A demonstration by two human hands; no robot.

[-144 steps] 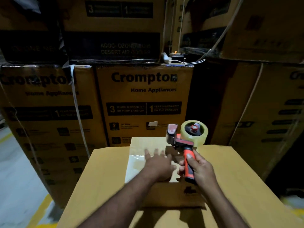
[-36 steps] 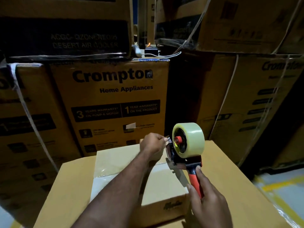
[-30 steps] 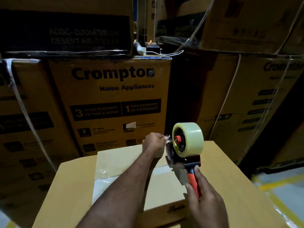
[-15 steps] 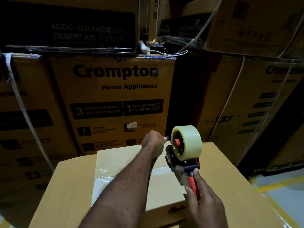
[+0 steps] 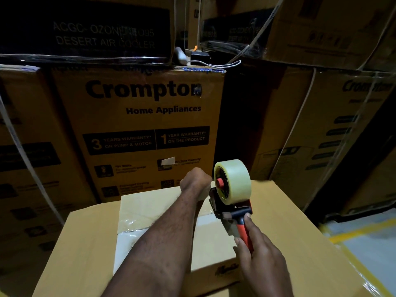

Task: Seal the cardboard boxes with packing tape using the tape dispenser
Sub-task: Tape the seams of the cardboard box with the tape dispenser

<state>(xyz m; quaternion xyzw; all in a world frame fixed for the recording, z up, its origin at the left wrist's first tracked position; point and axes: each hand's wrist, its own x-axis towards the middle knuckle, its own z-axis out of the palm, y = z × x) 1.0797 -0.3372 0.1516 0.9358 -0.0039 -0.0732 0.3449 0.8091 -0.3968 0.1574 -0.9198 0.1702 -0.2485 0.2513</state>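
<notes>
Ahead of you stands a wall of stacked Crompton cartons [image 5: 145, 125]. In front of it lies a large plain carton [image 5: 300, 228], and on its top sits the smaller cardboard box [image 5: 154, 206], a glossy strip of tape [image 5: 132, 224] across its left part. The tape dispenser [image 5: 233, 211] stands over that box's right edge, its tape roll [image 5: 235, 179] upright and raised. Your right hand [image 5: 261, 260] grasps the red handle [image 5: 244, 232] from below – thumb along the top. Your left hand [image 5: 196, 181] is at the box's far edge, just beside the dispenser's front, fingers curled away from you – whether they hold anything you cannot tell.
</notes>
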